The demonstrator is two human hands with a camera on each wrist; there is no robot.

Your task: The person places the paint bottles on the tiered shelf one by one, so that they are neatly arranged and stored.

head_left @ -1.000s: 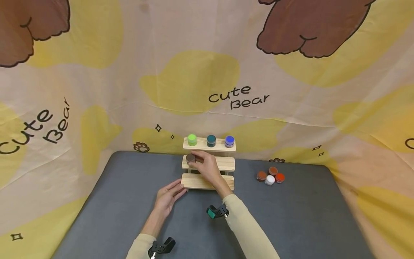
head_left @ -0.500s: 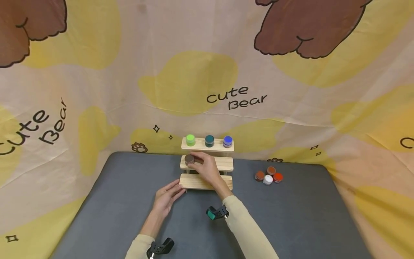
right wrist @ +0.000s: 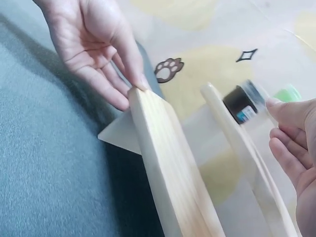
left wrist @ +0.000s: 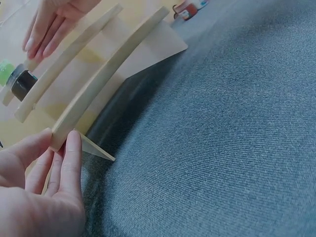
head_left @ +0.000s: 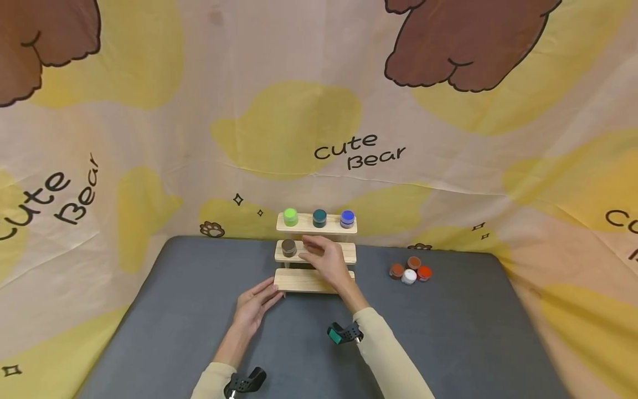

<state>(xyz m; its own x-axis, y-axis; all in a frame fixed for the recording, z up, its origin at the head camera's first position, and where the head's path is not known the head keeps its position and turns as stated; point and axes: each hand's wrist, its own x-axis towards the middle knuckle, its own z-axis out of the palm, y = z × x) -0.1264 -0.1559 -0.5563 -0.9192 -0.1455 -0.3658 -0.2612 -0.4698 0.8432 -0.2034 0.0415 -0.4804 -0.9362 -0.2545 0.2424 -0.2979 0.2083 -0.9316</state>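
A three-tier wooden display stand [head_left: 301, 281] stands at the back of the table. My left hand [head_left: 251, 307] pinches the left end of its lowest board, thumb above and fingers below, as the left wrist view shows. On the left of the middle board sits a small dark paint jar [head_left: 288, 248] with a clear lid and a label [right wrist: 245, 114]. My right hand [head_left: 329, 263] hovers over the middle board just right of this jar, thumb and fingers apart, holding nothing. Along the top board stand a light green jar [head_left: 291, 216], a teal jar [head_left: 319, 218] and a blue jar [head_left: 347, 219].
Right of the stand, a cluster of small jars lies on the grey cloth [head_left: 463, 321]: a white jar [head_left: 409, 276], a red jar [head_left: 424, 273] and two brownish ones [head_left: 396, 271]. A printed bear curtain [head_left: 279, 133] hangs behind the table.
My right hand has let go of the dark jar, its fingers moving slightly right; the jar stays on the middle board. My left hand keeps its hold. The head view has shifted slightly.
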